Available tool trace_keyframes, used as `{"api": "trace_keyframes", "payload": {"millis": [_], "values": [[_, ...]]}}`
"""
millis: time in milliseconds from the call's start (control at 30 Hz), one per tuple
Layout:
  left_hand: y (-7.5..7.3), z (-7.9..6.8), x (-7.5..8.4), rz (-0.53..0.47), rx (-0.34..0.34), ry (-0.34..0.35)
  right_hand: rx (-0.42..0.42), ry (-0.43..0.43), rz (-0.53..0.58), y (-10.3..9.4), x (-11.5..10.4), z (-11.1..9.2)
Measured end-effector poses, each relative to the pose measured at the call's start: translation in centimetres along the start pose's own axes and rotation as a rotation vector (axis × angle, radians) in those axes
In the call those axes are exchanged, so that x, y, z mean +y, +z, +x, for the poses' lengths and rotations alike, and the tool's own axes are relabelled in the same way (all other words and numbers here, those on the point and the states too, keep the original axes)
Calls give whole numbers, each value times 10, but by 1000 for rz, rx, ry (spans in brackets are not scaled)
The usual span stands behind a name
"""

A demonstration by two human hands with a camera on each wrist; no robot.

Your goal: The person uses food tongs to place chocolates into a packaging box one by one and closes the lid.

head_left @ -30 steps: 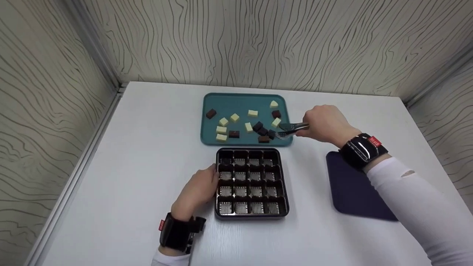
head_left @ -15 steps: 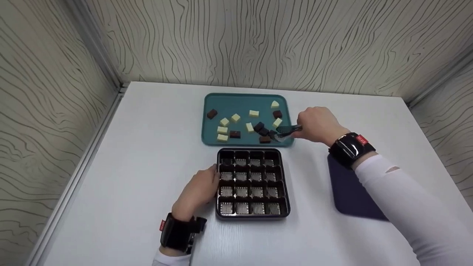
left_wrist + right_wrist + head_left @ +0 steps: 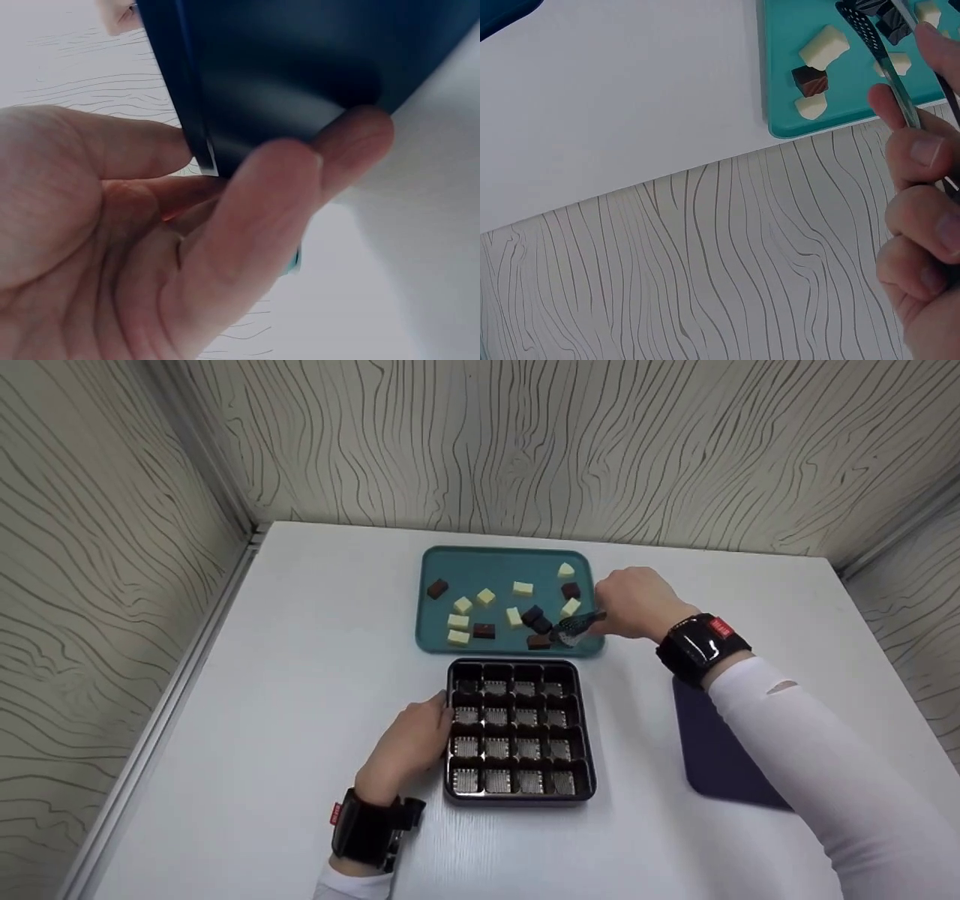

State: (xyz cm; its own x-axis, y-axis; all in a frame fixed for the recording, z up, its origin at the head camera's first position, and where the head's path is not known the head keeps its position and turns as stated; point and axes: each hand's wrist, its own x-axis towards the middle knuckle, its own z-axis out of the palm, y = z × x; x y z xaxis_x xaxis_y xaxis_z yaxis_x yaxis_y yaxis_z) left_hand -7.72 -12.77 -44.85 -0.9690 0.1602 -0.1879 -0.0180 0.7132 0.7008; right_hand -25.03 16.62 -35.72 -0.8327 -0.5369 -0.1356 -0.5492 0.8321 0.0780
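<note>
My left hand (image 3: 409, 739) holds the left side of a dark box (image 3: 517, 801) divided into small square compartments. The left wrist view shows its thumb and fingers against the box's dark wall (image 3: 277, 67). In my right hand (image 3: 637, 601) is a pair of metal tongs (image 3: 579, 625) with perforated tips. Those tips are down at the dark chocolates (image 3: 538, 620) in the right part of a teal tray (image 3: 472, 566). White chocolates (image 3: 523, 588) and brown chocolates (image 3: 484, 631) lie scattered over the same tray. The tongs partly hide the dark piece at their tips.
A dark blue mat or tray (image 3: 720, 750) lies on the right of the white table (image 3: 315, 660), partly under the right forearm. Patterned panels (image 3: 517, 450) stand behind the table and at both sides.
My right hand has moved left with the tongs, and their two arms have come closer together at the dark chocolate. The left hand stays at the box. The head view has shifted slightly.
</note>
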Motion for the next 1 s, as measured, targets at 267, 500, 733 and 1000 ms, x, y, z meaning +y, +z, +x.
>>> {"api": "trace_keyframes", "payload": {"millis": [267, 500, 733, 1000], "values": [[0, 0, 1, -27, -18, -10, -15, -20, 2, -4, 0, 1], [1, -1, 0, -56, -34, -22, -17, -29, 8, -4, 0, 2], [1, 0, 0, -37, -25, -10, 2, -51, -3, -4, 0, 1], [0, 0, 0, -30, -15, -6, 39, -71, -9, -19, 1, -9]]}}
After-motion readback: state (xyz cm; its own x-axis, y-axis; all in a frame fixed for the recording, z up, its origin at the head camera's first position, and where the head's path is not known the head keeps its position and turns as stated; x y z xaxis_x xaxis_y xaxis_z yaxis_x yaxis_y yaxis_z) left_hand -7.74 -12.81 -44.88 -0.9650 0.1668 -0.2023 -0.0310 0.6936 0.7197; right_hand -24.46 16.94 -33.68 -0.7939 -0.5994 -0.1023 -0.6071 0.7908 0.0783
